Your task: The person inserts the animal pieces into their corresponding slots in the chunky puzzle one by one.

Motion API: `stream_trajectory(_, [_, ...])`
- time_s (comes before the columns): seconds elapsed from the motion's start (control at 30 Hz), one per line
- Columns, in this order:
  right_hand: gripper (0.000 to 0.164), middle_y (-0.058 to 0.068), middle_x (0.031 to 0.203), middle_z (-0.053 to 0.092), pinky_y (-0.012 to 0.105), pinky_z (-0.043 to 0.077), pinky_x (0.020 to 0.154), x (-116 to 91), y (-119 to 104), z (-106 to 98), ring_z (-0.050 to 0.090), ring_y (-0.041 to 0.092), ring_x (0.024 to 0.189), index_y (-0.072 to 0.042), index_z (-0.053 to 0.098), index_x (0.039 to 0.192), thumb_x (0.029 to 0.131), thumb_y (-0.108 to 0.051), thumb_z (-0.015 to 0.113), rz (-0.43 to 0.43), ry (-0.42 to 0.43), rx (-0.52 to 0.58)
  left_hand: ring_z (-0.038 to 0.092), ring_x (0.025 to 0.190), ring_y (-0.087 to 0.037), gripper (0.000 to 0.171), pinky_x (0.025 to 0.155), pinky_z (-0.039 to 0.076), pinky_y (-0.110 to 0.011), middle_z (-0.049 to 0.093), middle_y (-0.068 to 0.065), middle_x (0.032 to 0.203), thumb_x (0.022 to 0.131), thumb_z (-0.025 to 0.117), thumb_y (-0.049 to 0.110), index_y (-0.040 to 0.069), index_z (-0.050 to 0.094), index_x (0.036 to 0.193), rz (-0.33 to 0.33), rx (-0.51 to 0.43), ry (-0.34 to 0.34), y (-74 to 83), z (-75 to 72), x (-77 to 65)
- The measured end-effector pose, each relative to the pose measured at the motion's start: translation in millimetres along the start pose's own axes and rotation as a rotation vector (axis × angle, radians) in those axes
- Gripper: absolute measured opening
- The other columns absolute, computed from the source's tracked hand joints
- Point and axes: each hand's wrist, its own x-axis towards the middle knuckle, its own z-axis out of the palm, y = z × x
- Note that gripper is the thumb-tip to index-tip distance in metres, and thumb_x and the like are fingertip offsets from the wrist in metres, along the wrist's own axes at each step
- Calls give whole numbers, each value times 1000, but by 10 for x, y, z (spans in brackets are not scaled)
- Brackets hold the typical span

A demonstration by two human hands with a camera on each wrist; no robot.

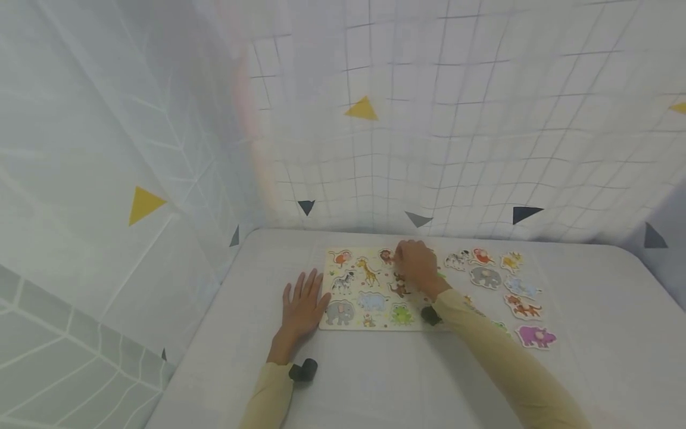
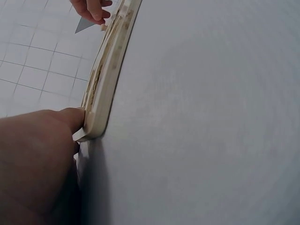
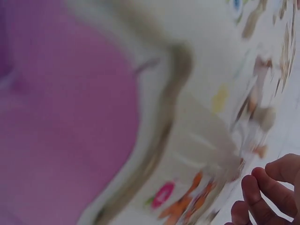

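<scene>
A pale puzzle board [image 1: 354, 326] with animal pictures lies on the table. Flat and spread beside its left edge rests my left hand [image 1: 302, 307]; the thumb [image 2: 70, 118] touches the board's corner in the left wrist view. My right hand [image 1: 417, 262] is over the board's upper part, beside the lion picture [image 1: 386, 256], fingers bent. In the right wrist view its fingertips [image 3: 251, 183] are close together near the board's surface; I cannot tell whether they pinch a piece. A small round knob [image 3: 267, 118] shows near them, and a purple animal [image 3: 70, 117] fills the left side.
Loose animal pieces lie right of the board, among them a zebra [image 1: 457, 260], a grey elephant [image 1: 485, 277], an orange tiger [image 1: 523, 307] and a purple hippo [image 1: 536, 336]. My right forearm [image 1: 498, 351] crosses over the board's right side. A grid-patterned curtain [image 1: 471, 149] hangs behind the table.
</scene>
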Motion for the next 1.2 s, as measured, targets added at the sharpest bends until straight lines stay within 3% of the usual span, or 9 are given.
stream_trajectory(0.17, [20,18,91,73,52,59,64,-3,131,-93,69,40,84,-2,70,93,99,-16,58,30,7,-35,3,165,-29,66,132,-2,-60,12,0,176,108,31,52,21,21,165,-1,-13,12,-15,24,-1])
stream_trajectory(0.67, [21,23,95,72,55,57,69,-46,611,-317,66,43,86,2,69,98,98,-14,56,92,11,-68,4,165,-30,66,132,-1,-60,12,0,176,109,30,54,22,21,166,9,0,10,1,23,-6])
stream_trajectory(1.2, [27,31,109,66,61,53,80,-332,839,-549,61,49,101,6,63,115,98,-15,57,187,7,-83,8,164,-33,65,132,0,-63,16,-5,175,108,35,48,16,24,164,22,-7,17,20,-30,-22])
